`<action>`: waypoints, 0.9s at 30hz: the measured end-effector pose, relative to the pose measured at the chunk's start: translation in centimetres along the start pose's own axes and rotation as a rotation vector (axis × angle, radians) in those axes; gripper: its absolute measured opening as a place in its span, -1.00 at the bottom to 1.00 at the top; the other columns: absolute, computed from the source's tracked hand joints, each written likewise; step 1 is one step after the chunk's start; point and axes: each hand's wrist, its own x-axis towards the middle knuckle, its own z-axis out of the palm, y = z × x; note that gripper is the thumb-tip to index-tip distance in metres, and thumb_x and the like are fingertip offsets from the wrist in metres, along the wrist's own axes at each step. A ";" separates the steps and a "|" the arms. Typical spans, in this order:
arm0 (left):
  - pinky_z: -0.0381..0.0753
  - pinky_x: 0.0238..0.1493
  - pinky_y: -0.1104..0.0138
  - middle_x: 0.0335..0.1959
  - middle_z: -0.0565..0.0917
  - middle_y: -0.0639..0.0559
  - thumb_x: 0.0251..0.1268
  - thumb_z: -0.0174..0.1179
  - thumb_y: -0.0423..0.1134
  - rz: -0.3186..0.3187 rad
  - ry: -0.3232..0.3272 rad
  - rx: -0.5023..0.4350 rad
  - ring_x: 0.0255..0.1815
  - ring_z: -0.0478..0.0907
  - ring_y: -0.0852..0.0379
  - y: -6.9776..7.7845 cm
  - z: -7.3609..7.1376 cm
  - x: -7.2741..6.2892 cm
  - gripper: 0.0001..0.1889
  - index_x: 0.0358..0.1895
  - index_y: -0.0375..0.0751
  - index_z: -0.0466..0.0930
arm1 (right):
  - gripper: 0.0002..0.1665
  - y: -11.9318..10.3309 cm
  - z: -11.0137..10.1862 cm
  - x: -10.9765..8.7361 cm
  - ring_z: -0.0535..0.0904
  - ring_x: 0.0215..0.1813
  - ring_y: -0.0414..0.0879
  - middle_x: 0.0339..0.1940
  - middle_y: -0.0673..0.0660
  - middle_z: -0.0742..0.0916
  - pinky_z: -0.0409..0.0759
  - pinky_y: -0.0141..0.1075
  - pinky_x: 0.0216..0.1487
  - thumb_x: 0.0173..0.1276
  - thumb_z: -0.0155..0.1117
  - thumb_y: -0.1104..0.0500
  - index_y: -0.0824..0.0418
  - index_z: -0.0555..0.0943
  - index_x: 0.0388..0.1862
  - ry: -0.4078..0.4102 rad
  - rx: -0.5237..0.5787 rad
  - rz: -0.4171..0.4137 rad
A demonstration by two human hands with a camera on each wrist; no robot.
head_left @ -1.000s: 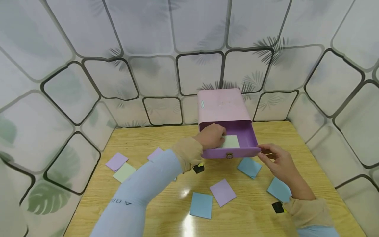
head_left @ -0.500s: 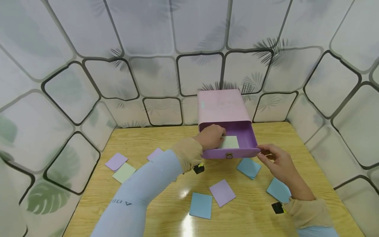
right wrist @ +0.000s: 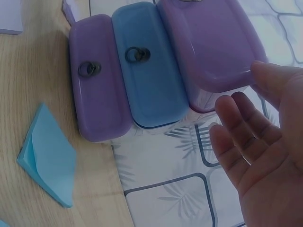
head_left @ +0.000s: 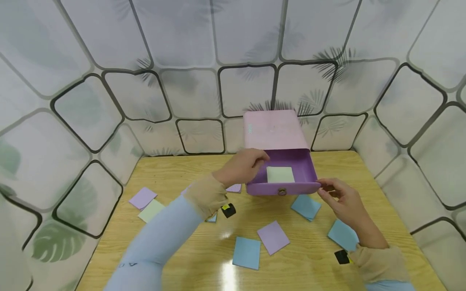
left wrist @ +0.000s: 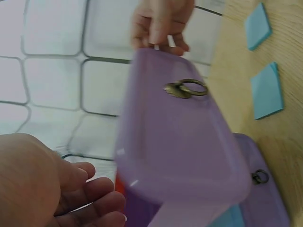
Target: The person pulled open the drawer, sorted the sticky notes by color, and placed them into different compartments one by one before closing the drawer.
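A small pink drawer cabinet (head_left: 274,129) stands at the back of the table with its purple top drawer (head_left: 263,188) pulled out. Inside that drawer lies a pale green sticky note pad (head_left: 280,174). My left hand (head_left: 242,166) is over the drawer's left side, fingers loosely bent and holding nothing. In the left wrist view, the drawer's front (left wrist: 170,137) with its bronze ring pull (left wrist: 191,88) is beside the fingers. My right hand (head_left: 342,204) pinches the drawer's front right corner; the thumb and fingertips meet the edge in the right wrist view.
Below are a blue drawer (right wrist: 154,75) and another purple drawer (right wrist: 99,104), both pushed in. Blue pads (head_left: 246,253), a lilac pad (head_left: 274,237) and a green pad (head_left: 151,210) lie about the wooden table (head_left: 302,258). A patterned curtain (head_left: 196,97) encloses the back and sides.
My left hand has come up out of the drawer and moved left, leaving the green pad in full view. My right hand stays at the drawer's corner.
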 end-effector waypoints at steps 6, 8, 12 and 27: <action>0.57 -0.12 0.37 -0.13 0.67 0.02 0.49 -0.05 -0.35 -0.028 0.133 -0.084 -0.14 0.60 0.21 -1.6 -3.3 -4.8 -0.77 -0.03 -0.23 0.63 | -0.56 0.2 -0.1 0.1 0.57 -0.15 -0.36 -0.12 0.17 0.69 0.53 -0.58 -0.23 0.20 0.27 0.54 0.28 0.60 0.06 0.004 0.025 -0.017; 0.59 -0.17 0.36 -0.17 0.68 0.01 0.48 -0.02 -0.35 -0.044 0.164 -0.079 -0.19 0.61 0.21 -2.4 -4.0 -6.5 -0.79 -0.04 -0.22 0.63 | -0.56 0.3 0.1 0.0 0.57 -0.16 -0.34 -0.13 0.20 0.69 0.54 -0.57 -0.24 0.17 0.27 0.57 0.32 0.60 0.04 0.009 0.030 -0.031; 0.59 -0.23 0.34 -0.18 0.68 0.01 0.47 0.03 -0.33 -0.120 0.191 -0.077 -0.23 0.61 0.20 -4.4 -5.0 -9.7 -0.81 -0.04 -0.20 0.62 | -0.57 0.3 0.3 0.0 0.58 -0.18 -0.33 -0.17 0.25 0.68 0.53 -0.58 -0.26 0.11 0.26 0.63 0.40 0.60 -0.02 0.024 0.049 -0.056; 0.59 -0.20 0.18 -0.24 0.66 -0.02 0.45 0.07 -0.25 -0.364 0.299 -0.052 -0.26 0.60 0.08 -9.4 -7.1 -16.3 -0.79 -0.01 -0.24 0.60 | -0.61 -1.0 0.5 0.4 0.59 -0.18 -0.31 -0.15 0.19 0.68 0.54 -0.57 -0.26 0.15 0.25 0.61 0.41 0.59 -0.02 0.023 0.106 -0.046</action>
